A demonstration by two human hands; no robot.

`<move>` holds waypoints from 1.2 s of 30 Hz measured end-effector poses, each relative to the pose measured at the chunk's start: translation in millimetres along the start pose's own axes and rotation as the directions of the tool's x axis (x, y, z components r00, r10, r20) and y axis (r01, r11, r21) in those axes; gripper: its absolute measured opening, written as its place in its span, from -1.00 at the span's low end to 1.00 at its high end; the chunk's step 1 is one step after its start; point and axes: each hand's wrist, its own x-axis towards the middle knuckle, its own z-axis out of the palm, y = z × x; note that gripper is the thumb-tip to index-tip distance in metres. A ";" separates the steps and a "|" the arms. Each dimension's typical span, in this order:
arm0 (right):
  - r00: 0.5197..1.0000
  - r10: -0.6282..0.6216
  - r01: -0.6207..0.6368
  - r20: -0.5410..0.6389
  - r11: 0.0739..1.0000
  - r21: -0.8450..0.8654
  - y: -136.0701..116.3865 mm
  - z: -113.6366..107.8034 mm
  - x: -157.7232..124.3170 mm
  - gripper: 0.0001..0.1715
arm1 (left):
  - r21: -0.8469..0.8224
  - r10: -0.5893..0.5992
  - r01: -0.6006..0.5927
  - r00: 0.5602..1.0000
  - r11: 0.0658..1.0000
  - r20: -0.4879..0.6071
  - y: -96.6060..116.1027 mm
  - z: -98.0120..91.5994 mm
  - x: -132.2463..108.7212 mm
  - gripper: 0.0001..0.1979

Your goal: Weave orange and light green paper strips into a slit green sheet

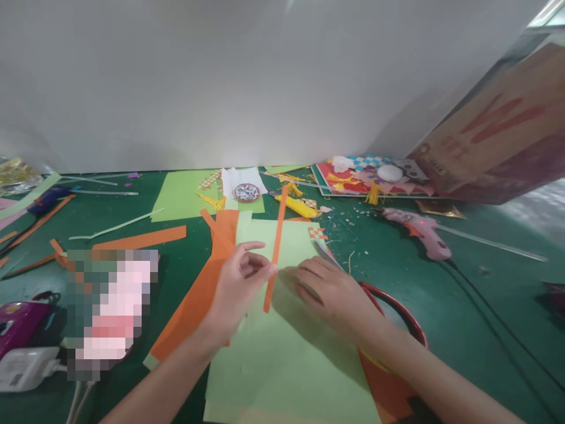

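My left hand [241,282] pinches a narrow orange paper strip [277,235] between thumb and fingers, holding it upright over a light green paper sheet [282,353]. My right hand [329,291] rests palm down on the same green sheet, its fingers curled near the strip's lower end. Grey scissor blades [325,253] stick out past its knuckles, and red scissor handles [397,309] loop beside its wrist. Whether the right hand grips the scissors is hidden. An orange sheet [194,306] lies under the green one.
A pink glue gun [419,231] with a black cord lies to the right. Orange strips [141,238], a green sheet [180,194] and a small round tin [246,192] lie behind. A cardboard box [503,141] leans at the far right. A white charger [26,368] sits at the left.
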 end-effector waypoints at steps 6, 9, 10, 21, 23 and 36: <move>0.908 0.344 -0.414 0.238 0.656 0.631 -13.6 -13.4 8.0 -0.75 | -0.061 0.000 0.010 0.987 0.998 0.161 -4.1 5.0 -1.5 -0.63; 0.869 0.407 -0.476 0.283 0.528 0.703 -14.8 -16.3 7.8 -0.79 | -0.004 0.030 -0.030 0.974 1.000 0.226 -6.2 7.0 -4.4 -0.61; 0.865 0.407 -0.482 0.294 0.510 0.712 -14.7 -16.8 7.0 -0.80 | 0.011 0.037 -0.041 0.968 0.999 0.250 -6.4 6.9 -5.2 -0.61; 0.838 0.464 -0.455 0.288 0.304 0.837 0.6 -27.1 6.7 -0.68 | 0.213 -0.182 0.065 0.782 0.975 0.595 -1.7 -6.8 -6.5 -0.30; 0.827 0.507 -0.422 0.244 0.274 0.864 7.8 -32.0 7.3 -0.68 | 0.235 -0.207 0.072 0.753 0.969 0.625 -2.8 -7.6 -6.4 -0.31; 0.836 0.505 -0.393 0.214 0.279 0.876 8.6 -28.2 9.9 -0.63 | 0.389 0.059 -0.197 0.939 0.900 0.338 1.4 -7.4 0.3 -0.61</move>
